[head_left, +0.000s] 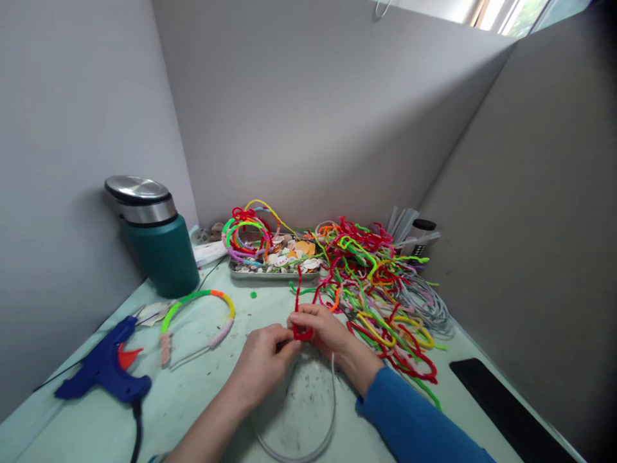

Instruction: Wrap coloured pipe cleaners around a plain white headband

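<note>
My left hand (pixel 265 360) is closed in a pinch near one end of a thin grey headband (pixel 331 411); that end is hidden by my fingers. The headband's curve hangs below, with its other end pointing up beneath my right wrist. My right hand (pixel 321 328) pinches a red pipe cleaner (pixel 298 286), bent at the bottom between my two hands, its free length standing upright. On the table to the left lies another headband (pixel 193 294) wrapped in green, orange, yellow, lilac and pink, part of it bare grey.
A blue glue gun (pixel 103 370) with a red trigger lies at left, near a teal bottle (pixel 166 254). At the back, a metal tray (pixel 270 275) holds small cut-out pieces and colourful hoops. Tangled pipe cleaners (pixel 371 263) and grey hoops (pixel 429 299) lie right, with a black strip (pixel 501 402).
</note>
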The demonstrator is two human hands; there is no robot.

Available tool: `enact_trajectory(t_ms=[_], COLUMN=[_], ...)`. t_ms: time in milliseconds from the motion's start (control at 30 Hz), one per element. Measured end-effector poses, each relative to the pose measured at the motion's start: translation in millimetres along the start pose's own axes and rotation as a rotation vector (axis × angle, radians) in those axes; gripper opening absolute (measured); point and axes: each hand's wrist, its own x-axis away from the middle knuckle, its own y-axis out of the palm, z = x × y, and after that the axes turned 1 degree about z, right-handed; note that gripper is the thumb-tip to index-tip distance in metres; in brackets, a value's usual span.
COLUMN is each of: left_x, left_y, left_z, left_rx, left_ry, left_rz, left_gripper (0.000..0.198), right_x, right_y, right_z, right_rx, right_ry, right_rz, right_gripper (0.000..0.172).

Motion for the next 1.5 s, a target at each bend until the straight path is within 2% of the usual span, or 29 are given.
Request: enact_trajectory(t_ms=[133, 367, 667, 833, 967, 1100, 1233, 1500], left_x=[1, 2, 3, -1, -4, -4, -3, -4], left_y=[-1.1, 2.4, -3.3, -5.2, -5.9, -6.0, -6.3, -5.1], left_z=[0, -4, 6, -3, -9, -7, -5, -5], left_rx=[-0.035, -0.008, 0.134, 0.165, 0.169, 0.094, 0.032, 0.01], left_ry=[0.067, 0.036, 0.1, 0.002, -0.07, -0.009, 0.038, 0.011], left_rz=[0.025, 0.19, 0.198, 0.294, 0.356, 0.38, 0.392, 0.339], left_gripper=[0.025, 0.014, 0.019, 0.019, 0.021, 0.023, 0.023, 0.025], right_x=[1, 3, -2, -2, 1, 4, 4, 1], right_y=[-2, 1, 0, 1, 3, 5, 4, 3], right_z=[-1, -4, 9, 11, 4, -1, 1, 3], right_rx=[-0.041, -0.041, -0.03, -0.003, -0.075, -0.1, -0.02, 0.086], right_ry=[0.033, 0.051, 0.097, 0.017, -0.048, -0.107, -0.176, -0.292], right_rz=[0.001, 0.052, 0.004, -0.01, 0.024, -0.01, -0.055, 0.071], right_gripper=[0.019, 0.023, 0.03, 0.029, 0.018, 0.018, 0.015, 0.007])
